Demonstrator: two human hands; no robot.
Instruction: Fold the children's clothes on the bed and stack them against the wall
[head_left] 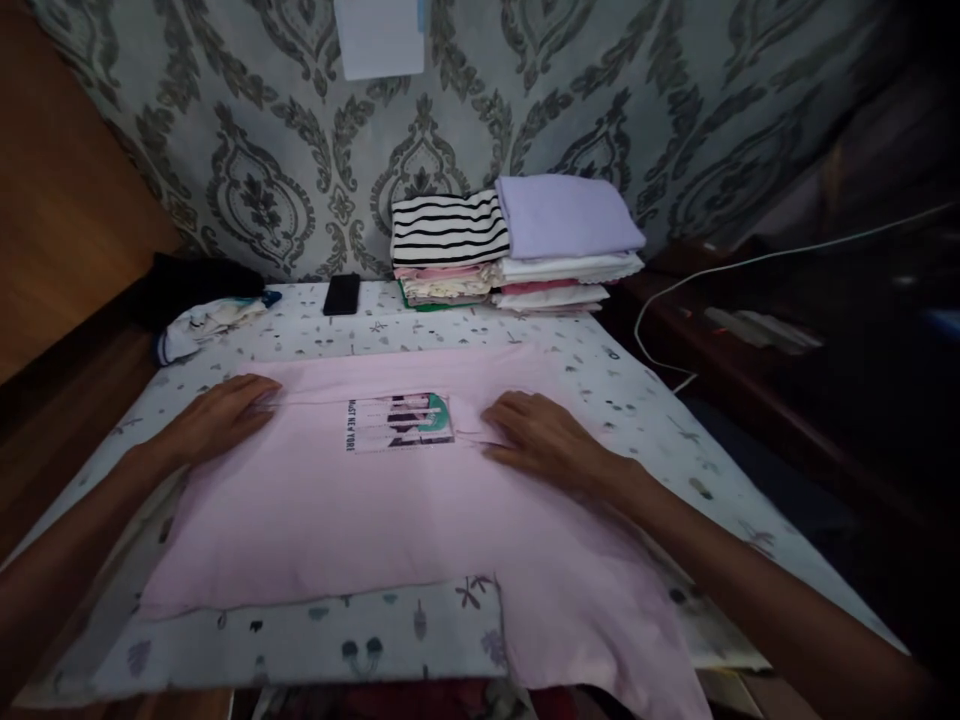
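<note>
A pink shirt (360, 520) with a printed picture and lettering lies spread sideways on the patterned white cloth (405, 635). Its far part is folded over, and the fold's edge crosses beside the print. One sleeve hangs over the near edge at the right. My left hand (221, 418) has its fingertips closed on the fabric at the left end of the fold. On the right, my right hand (544, 437) grips the fabric beside the print, its fingers bent and partly hidden.
Folded clothes stand in two stacks, one topped by a striped garment (450, 228), the other by a lilac one (570, 218). A black phone (342, 294) lies left of them. Crumpled clothes (210, 325) lie far left. A white cable (787, 250) hangs at right.
</note>
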